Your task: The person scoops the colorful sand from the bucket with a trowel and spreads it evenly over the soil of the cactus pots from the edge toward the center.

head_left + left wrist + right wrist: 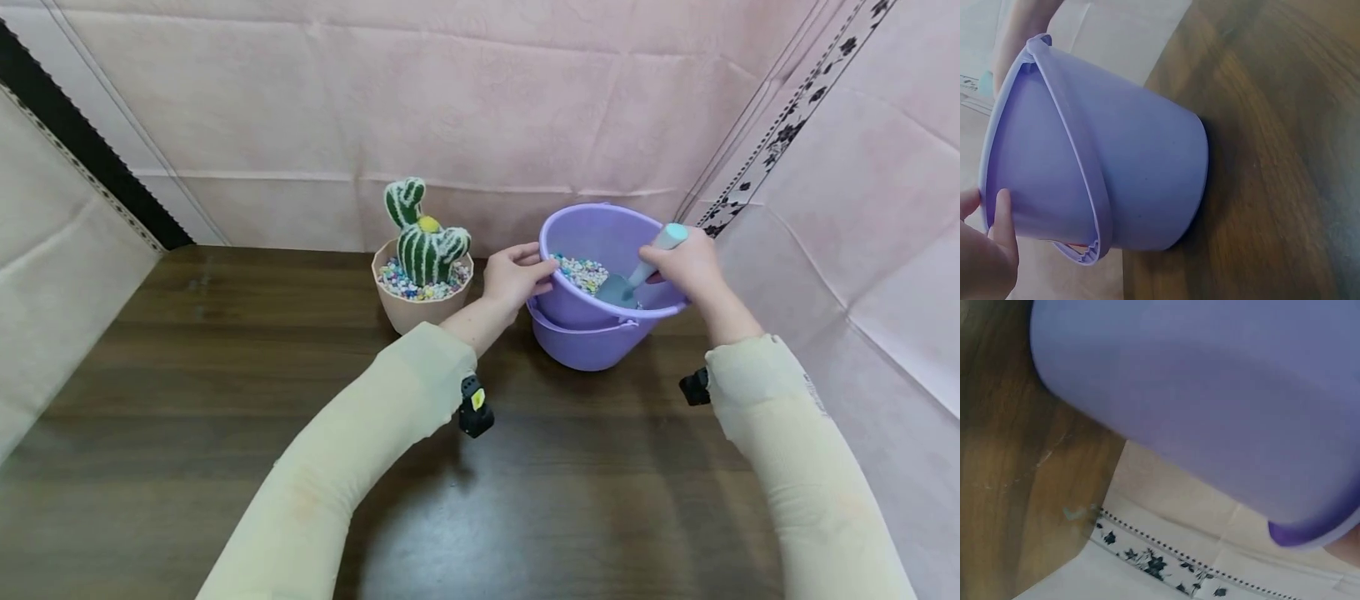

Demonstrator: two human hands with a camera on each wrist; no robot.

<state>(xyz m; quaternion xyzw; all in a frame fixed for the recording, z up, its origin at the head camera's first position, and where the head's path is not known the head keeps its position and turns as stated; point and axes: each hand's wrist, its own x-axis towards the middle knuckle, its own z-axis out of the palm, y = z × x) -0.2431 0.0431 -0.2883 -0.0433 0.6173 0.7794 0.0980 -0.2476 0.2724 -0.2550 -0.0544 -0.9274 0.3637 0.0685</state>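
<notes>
A purple bucket (577,340) stands on the wooden table, its handle hanging down the near side. Small multicoloured beads (583,271) lie inside it. My left hand (513,279) pinches the bucket's left rim between thumb and fingers; the left wrist view shows the fingers (1004,219) at that rim. Over the right rim, my right hand (692,260) grips the light blue handle of a toy shovel (617,290), whose blade dips down among the beads. In the right wrist view the bucket's side (1197,425) fills most of the picture and hides the shovel.
Left of the bucket stands a beige pot (408,310) with a knitted green cactus (423,252) set in coloured beads. Pale cloth walls (480,100) close off the back and both sides of the wooden table (225,400).
</notes>
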